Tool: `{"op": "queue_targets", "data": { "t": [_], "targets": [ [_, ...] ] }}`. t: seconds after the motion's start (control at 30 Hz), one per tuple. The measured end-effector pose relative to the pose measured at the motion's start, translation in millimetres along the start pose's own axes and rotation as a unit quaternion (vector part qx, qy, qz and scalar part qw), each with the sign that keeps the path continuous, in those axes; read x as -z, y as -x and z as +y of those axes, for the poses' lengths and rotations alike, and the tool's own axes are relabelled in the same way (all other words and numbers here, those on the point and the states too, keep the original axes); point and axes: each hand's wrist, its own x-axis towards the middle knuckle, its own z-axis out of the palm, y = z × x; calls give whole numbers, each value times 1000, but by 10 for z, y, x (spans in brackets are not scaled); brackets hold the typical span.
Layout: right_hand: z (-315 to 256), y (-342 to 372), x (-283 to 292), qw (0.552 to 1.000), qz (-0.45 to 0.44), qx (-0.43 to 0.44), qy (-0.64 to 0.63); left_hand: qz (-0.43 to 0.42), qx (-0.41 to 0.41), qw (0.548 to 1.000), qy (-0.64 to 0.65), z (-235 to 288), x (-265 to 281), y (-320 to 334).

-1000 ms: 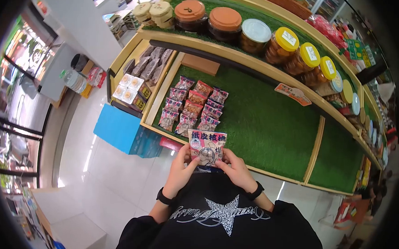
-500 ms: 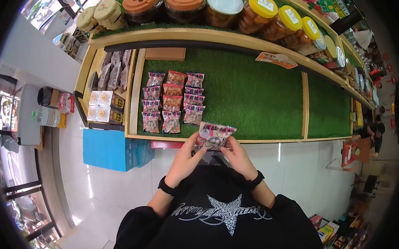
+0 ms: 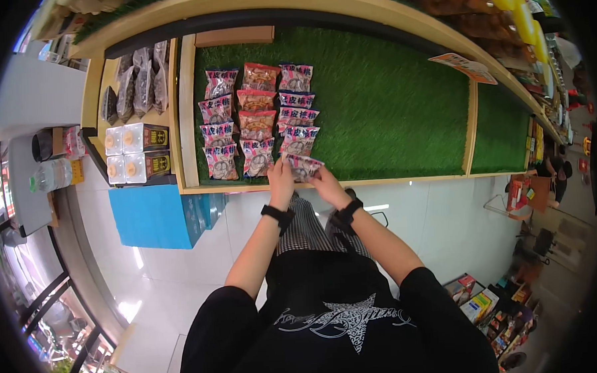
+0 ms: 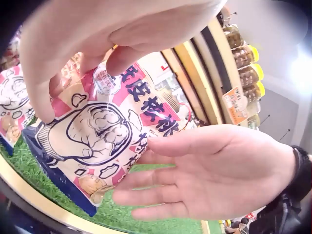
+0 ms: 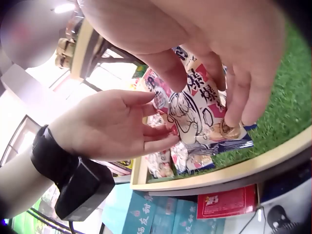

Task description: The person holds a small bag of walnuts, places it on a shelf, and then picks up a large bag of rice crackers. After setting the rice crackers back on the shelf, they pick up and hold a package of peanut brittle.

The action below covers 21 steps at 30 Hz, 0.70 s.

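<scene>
A pink and white snack bag (image 3: 303,166) is held between both hands at the tray's front edge, below the right column of similar bags (image 3: 299,141). The left hand (image 3: 281,180) grips its left side; in the left wrist view the bag (image 4: 102,131) shows its printed front. The right hand (image 3: 330,189) holds the other side, and in the right wrist view its thumb and fingers (image 5: 243,92) curl round the bag (image 5: 195,112). Three columns of bags stand on green turf. Whether the held bag touches the turf, I cannot tell.
A wooden rim (image 3: 378,181) runs along the tray's front. Left of it lie dark packets (image 3: 144,86) and white-topped boxes (image 3: 134,154). A blue box (image 3: 154,216) stands below. Jars and a price sign (image 3: 465,67) are at the back right.
Both hands have moved forward with the bag, from in front of the chest to the tray's front edge. The head view has turned and come closer to the tray.
</scene>
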Motion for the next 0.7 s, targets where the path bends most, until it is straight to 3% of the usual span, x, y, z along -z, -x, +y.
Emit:
{"op": "queue_targets", "data": {
  "t": [0.07,0.13,0.2,0.27,0.33,0.4,0.47,0.6,0.7],
  "targets": [
    [-24,-155,-14,998,-32,-42,37,-31,-36,989,140,150,24,-75],
    [-163,-199,-57,997,35,-51,48,-45,10,992,120,-57,-20,-182],
    [-196,-263,-64,997,15,-70,-1,-94,58,986,123,14,32,-184],
    [29,-322,-147,999,0,-46,-10,-81,53,989,112,-72,21,-123],
    [99,-260,-210,998,20,-62,-13,-105,40,975,191,-24,74,-54],
    [170,-168,-204,996,45,-73,-14,-85,111,970,198,-116,70,-4],
    [247,-70,-160,993,55,-67,86,-81,113,978,154,-7,112,59],
    [271,82,59,994,3,-98,54,41,17,996,78,97,-45,164],
    [296,230,229,995,39,-87,40,-40,-4,994,105,322,-143,274]
  ]
}}
